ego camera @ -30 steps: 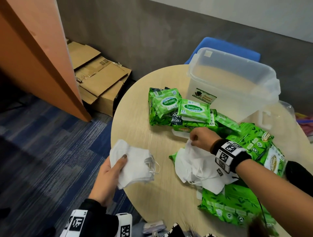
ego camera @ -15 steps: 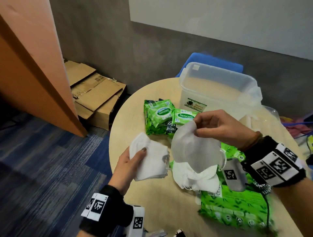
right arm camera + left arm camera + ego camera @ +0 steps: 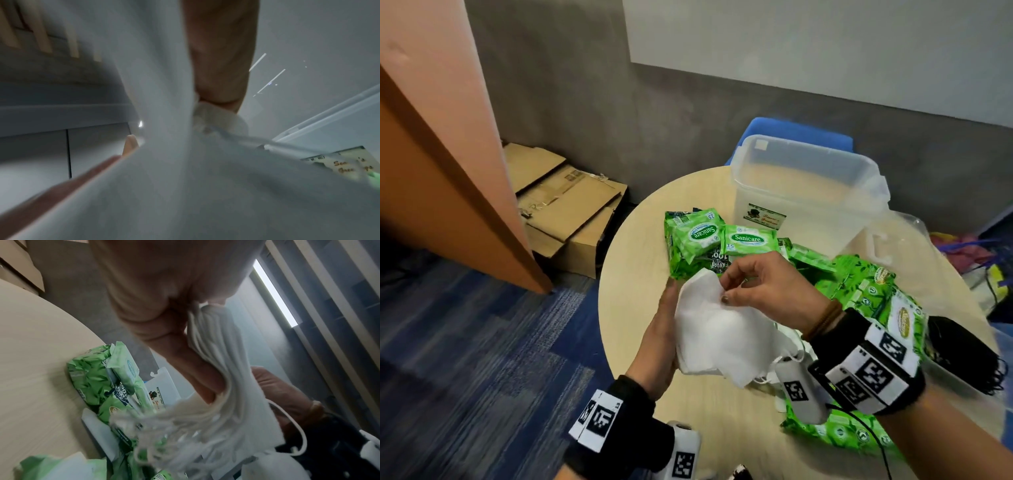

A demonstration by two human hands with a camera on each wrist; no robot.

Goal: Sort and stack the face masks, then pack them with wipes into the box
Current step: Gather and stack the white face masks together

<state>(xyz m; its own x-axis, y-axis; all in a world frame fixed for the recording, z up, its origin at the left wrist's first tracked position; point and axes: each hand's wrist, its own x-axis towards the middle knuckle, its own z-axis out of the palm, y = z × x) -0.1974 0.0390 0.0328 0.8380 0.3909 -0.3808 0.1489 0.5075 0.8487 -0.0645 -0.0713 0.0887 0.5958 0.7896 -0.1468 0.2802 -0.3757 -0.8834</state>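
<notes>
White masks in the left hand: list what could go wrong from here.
1. The left hand grips the white mask stack by one side while the right hand pinches the top mask; the loose layers could fan out and slide apart.
2. Ear loops dangle free and may snag on the wrist strap.
3. The stack is held near the table edge, so a dropped mask could land on the carpet.

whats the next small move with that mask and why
Probably let the right hand release the white fabric face mask it pinches, since it already lies on the stack of white masks gripped by the left hand; more loose white masks wait on the round wooden table.
</notes>
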